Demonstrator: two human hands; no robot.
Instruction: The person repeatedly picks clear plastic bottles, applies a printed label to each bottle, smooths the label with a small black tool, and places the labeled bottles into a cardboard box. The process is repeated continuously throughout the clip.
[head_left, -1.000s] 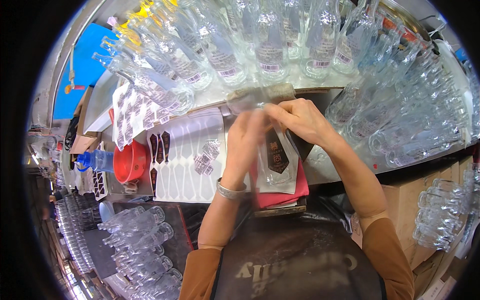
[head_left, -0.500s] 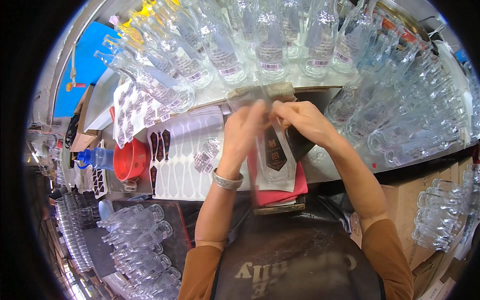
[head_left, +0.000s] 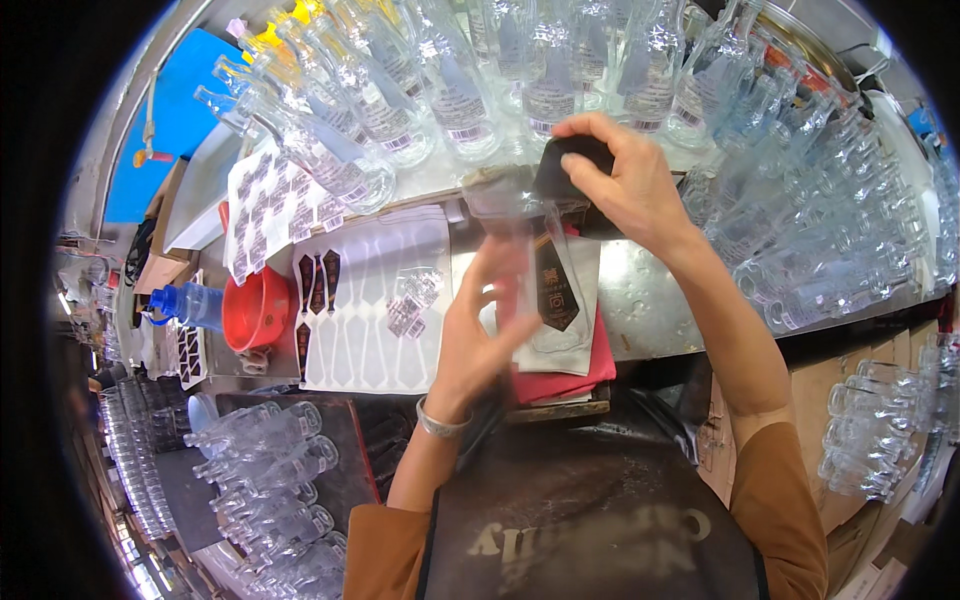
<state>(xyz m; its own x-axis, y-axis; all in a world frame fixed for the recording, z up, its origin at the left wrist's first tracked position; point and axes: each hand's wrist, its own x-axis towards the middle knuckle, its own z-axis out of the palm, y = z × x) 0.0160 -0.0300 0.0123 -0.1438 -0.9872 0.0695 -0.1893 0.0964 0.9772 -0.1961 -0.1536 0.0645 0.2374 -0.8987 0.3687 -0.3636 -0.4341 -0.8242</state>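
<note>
Metal bench curves across the view, and at its near edge a clear glass bottle with a dark pointed label lies on a white sheet over pink cloth. Far left of this bottle, and beyond it, is a blue panel; lower down, well to its left, a blue-capped plastic bottle rests beside a red bowl. Below the bowl's level, left of and nearer than the labelled bottle, clear bottles lie in a stack. Next, to its left on the bench, is a label sheet with dark labels along one edge. Just left of the labelled bottle, the left hand is blurred, so whether its grip holds anything, I cannot tell. Directly beyond it, a row of upright bottles stands. Beyond it and slightly right, the right hand has its grip closed on a black piece. Farther right of it, many clear bottles crowd the bench; nearer, brown cardboard shows.
</note>
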